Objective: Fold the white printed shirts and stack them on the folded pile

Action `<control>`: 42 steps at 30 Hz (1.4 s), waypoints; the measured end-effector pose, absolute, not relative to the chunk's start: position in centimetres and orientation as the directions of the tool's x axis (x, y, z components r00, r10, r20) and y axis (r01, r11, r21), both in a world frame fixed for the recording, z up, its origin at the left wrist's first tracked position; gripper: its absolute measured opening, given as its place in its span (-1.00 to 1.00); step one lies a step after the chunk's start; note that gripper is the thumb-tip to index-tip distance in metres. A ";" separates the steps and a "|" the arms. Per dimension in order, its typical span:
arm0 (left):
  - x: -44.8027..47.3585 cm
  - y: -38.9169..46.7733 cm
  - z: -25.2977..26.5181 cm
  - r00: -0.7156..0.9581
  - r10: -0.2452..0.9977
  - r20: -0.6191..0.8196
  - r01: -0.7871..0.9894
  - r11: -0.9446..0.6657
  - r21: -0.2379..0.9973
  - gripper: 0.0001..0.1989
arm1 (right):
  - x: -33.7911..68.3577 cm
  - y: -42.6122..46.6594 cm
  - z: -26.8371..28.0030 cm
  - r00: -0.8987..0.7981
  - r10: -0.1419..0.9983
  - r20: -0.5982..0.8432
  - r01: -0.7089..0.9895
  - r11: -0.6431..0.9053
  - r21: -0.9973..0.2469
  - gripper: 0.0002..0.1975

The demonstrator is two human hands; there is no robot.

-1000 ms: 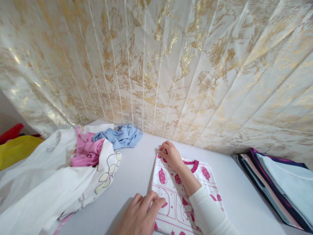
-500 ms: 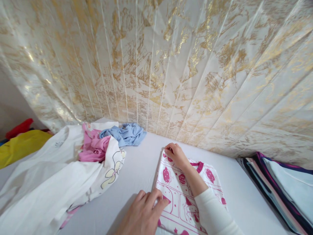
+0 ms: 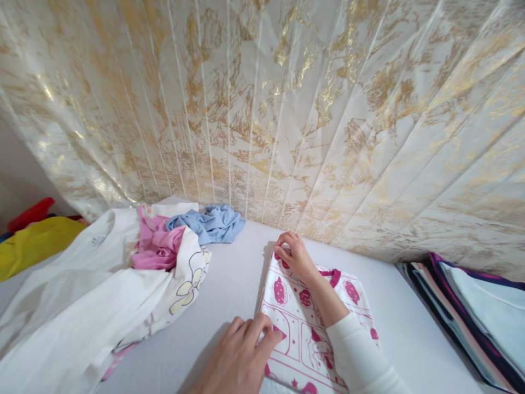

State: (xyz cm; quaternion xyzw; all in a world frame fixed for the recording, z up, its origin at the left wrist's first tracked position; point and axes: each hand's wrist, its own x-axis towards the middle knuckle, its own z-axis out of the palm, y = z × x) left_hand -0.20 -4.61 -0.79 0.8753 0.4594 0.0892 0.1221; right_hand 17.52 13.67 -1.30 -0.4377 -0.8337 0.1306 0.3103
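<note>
A folded white shirt [image 3: 303, 323] with magenta cartoon prints and a magenta collar lies flat on the white surface in front of me. My right hand [image 3: 294, 257] reaches across it and pinches its far left corner between thumb and fingers. Lower down, my left hand [image 3: 241, 353] grips the shirt's left edge, its thumb on top of the print and its fingertips at the side. My right forearm, in a white sleeve, covers part of the shirt's middle and right side.
To the left spreads a loose heap with a white garment [image 3: 94, 295], a pink cloth [image 3: 159, 243] and a crumpled blue cloth [image 3: 213, 223]. Yellow fabric [image 3: 39, 241] lies beyond it. A stack of folded clothes [image 3: 479, 312] stands at the right. A gold-patterned curtain [image 3: 262, 109] hangs behind.
My right hand has shifted very slightly away from me at the shirt's far left corner. My left hand has barely moved, and the other garments lie as before.
</note>
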 end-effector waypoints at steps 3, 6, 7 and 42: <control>-0.2 -4.5 -0.7 0.563 0.825 0.045 0.780 -0.548 0.301 -0.50 | 17.4 13.7 -1.4 -0.407 0.815 0.412 0.663 0.574 -0.481 -0.93; -0.2 -4.5 -0.6 0.554 0.832 0.033 0.789 -0.538 0.297 -0.48 | 17.2 14.0 -2.2 -0.396 0.833 0.387 0.689 0.548 -0.475 -0.93; -0.1 -4.4 -0.6 0.550 0.835 0.026 0.795 -0.533 0.290 -0.47 | 17.1 14.1 -2.4 -0.391 0.840 0.376 0.698 0.537 -0.474 -0.93; 4.5 1.6 -2.2 0.573 0.789 0.223 0.786 -0.606 0.124 -0.47 | 23.8 0.8 -1.8 -0.511 0.805 0.303 0.770 0.585 -0.256 -0.48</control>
